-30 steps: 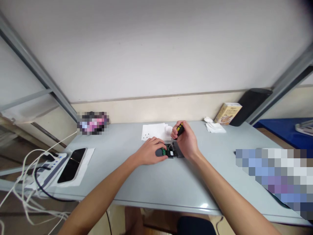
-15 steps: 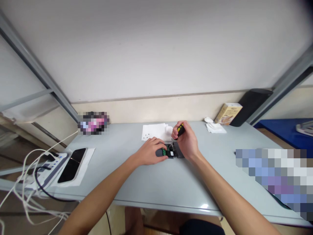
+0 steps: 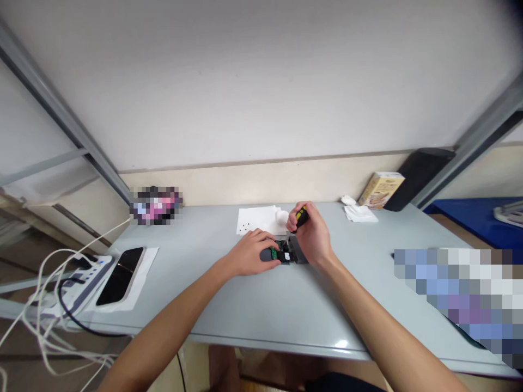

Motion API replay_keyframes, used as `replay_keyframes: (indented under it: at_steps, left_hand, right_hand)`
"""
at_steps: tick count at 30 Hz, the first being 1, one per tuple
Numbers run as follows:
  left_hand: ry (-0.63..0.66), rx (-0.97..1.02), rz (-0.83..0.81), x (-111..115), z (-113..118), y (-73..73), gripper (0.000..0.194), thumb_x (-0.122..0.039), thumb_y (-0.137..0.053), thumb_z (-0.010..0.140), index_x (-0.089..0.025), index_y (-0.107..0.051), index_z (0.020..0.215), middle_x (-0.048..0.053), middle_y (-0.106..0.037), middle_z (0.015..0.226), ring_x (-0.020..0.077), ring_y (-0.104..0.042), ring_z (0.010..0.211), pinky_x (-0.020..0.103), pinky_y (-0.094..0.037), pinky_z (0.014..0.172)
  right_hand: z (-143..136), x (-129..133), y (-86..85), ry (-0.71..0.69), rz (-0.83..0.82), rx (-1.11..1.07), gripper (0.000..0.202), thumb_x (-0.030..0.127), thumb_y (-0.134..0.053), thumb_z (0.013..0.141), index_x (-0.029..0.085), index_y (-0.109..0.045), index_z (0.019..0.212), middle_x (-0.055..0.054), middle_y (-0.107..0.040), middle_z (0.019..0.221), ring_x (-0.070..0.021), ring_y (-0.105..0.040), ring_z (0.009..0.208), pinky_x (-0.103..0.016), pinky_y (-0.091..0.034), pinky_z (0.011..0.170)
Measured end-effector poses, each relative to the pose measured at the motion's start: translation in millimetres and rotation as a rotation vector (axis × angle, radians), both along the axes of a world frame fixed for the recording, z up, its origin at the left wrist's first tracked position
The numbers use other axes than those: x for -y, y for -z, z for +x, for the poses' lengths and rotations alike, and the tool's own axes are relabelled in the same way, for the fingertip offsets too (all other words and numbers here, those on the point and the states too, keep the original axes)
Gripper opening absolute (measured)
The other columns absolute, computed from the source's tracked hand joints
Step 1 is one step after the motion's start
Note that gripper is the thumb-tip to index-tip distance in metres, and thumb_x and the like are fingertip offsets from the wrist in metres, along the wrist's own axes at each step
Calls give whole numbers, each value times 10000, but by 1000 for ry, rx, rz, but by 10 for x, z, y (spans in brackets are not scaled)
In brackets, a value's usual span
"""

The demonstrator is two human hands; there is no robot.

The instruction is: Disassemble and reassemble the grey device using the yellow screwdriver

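Note:
A small dark electronic device (image 3: 287,256) lies opened on the grey desk, with green circuit board showing near its left end. My left hand (image 3: 254,252) grips that left end, fingers along the far side and thumb on the near side. In my right hand (image 3: 311,233) is a screwdriver (image 3: 302,216) with a black and yellow handle, tilted so its shaft points down into the device. The exact spot the tip touches is too small to make out. Behind the device, a white paper sheet (image 3: 261,218) carries several tiny dark pieces, probably screws.
On the left are a phone (image 3: 121,276) on white paper and a power strip (image 3: 84,288) with tangled cables. Crumpled tissue (image 3: 360,213), a yellowish box (image 3: 382,190) and a black cylinder (image 3: 420,177) stand at the back right. Blurred-out items lie at both sides.
Hardly anything differs. Both hands keep their places, and the screwdriver stays tilted into the device.

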State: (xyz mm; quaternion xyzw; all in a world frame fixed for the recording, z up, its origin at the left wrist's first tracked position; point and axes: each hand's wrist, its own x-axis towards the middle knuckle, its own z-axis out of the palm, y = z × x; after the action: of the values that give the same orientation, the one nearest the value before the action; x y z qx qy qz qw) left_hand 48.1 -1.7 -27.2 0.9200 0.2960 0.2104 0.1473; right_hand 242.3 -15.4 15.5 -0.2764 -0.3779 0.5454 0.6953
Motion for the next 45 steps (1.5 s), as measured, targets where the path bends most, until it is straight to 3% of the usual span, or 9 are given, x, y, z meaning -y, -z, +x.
replay_keyframes:
  at_steps: [28,45]
  left_hand:
    - [6,18,-6,-3,-11,14,235,-380,-781,881,-256,-705,1065,43,-702,1233,241,-612,1117,419,-464,1033]
    - [8,26,-5,-4,-4,46,235,-387,-772,891,-258,-705,1077,49,-703,1230,243,-609,1119,424,-459,1036]
  right_hand:
    - [-1,0,32,-38,-17,-53,271,476,-625,961,242,-592,828,24,-471,646,-123,-432,561,-262,-403,570]
    - [-41,59,12,-12,15,34,270,475,-617,967,239,-611,837,18,-502,649,-139,-438,596,-282,-379,600]
